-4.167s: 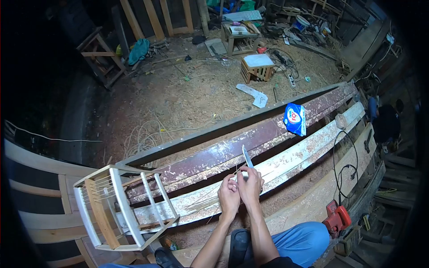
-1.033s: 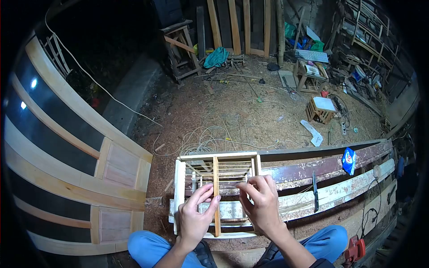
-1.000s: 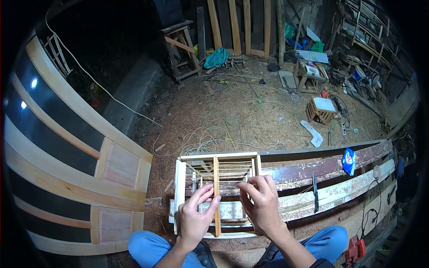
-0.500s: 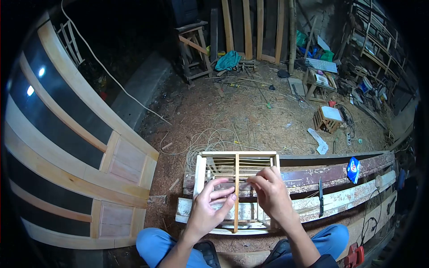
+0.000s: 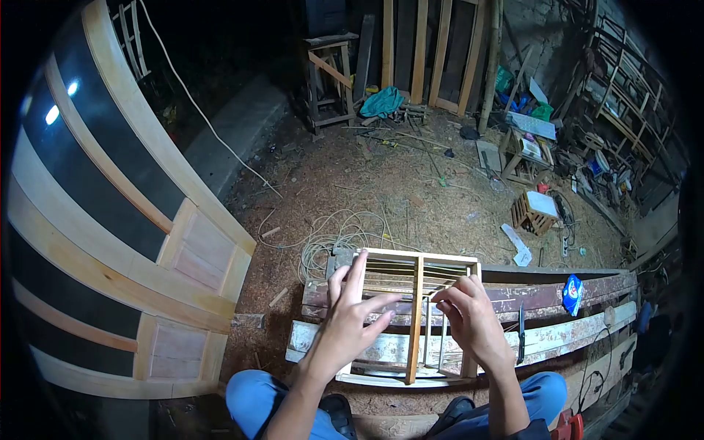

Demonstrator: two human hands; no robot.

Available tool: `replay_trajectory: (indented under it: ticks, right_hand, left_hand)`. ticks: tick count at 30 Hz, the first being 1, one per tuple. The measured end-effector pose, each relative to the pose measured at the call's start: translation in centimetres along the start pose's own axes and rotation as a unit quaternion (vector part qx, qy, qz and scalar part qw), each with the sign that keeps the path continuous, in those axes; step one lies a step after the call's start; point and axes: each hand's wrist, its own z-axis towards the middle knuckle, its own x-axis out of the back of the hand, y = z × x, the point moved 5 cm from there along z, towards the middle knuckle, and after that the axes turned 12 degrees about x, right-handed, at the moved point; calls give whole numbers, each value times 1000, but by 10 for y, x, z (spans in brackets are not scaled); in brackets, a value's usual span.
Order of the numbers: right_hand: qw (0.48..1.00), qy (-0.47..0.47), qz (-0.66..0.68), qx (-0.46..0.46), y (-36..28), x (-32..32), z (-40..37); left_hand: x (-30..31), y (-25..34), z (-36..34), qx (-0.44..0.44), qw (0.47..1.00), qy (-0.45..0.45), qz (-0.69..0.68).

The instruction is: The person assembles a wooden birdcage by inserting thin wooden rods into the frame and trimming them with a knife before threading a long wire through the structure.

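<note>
Biggest thing in shot is the wooden door panel [image 5: 110, 242] lying along the left, pale frame with dark panes. Past it the sawdust floor [image 5: 411, 183] has a loose coil of cord [image 5: 341, 235] on it. Long boards make a plank bench [image 5: 557, 301] that runs off to the right, and the slatted wooden cage [image 5: 415, 323] sits across its near end, right in front of the knees. The cage is an open box (all I can see inside is thin bars and one upright middle rail).

Further out on the floor there's a small crate [image 5: 529, 214] with a white board on top; can't tell what's in it.

The left hand [image 5: 350, 323] lies on the cage's left side, grip released, fingers spread flat and pointing up over the top slats. The right hand [image 5: 473, 326] is on the cage's right side, grip pinched on a thin sliver [image 5: 419, 296] that lies level across the upper bars toward the left fingertips.

A knife [image 5: 521, 334] lies on the bench just right of that hand, with a blue packet [image 5: 572, 293] further along.
</note>
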Motion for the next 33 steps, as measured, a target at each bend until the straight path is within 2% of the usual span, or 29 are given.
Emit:
replay_trajectory:
  ticks: [1, 6, 9, 13, 18, 22, 25, 29, 31, 33]
  right_hand:
    - [1000, -7, 12, -6, 1, 0, 0]
    - [999, 25, 31, 18, 3, -15, -2]
    - [999, 17, 34, 38, 2, -19, -3]
    - [997, 38, 36, 54, 5, -19, -2]
    - [996, 38, -45, 73, 13, -6, -14]
    - [997, 46, -44, 50, 24, -3, -22]
    - [995, 62, -31, 66, 22, -4, -24]
    - [989, 70, -86, 99, 19, -5, -20]
    - [990, 88, -69, 88, 18, -2, -17]
    - [992, 100, -41, 65, 20, -1, -18]
  left_hand:
    - [-5, 1, 0, -21, 999, 16, 20]
    - [-8, 8, -2, -15, 999, 23, 39]
    - [-12, 4, -2, -10, 994, -27, 104]
    - [-1, 15, 7, -19, 997, 20, 73]
    - [-6, 10, 8, -8, 999, 0, 42]
    - [-8, 5, 8, -5, 999, 2, 42]
    - [-5, 9, 7, 5, 998, 18, 55]
    - [-3, 5, 9, 32, 999, 16, 27]
    - [0, 2, 9, 44, 999, 19, 20]
    - [4, 4, 7, 15, 997, 33, 71]
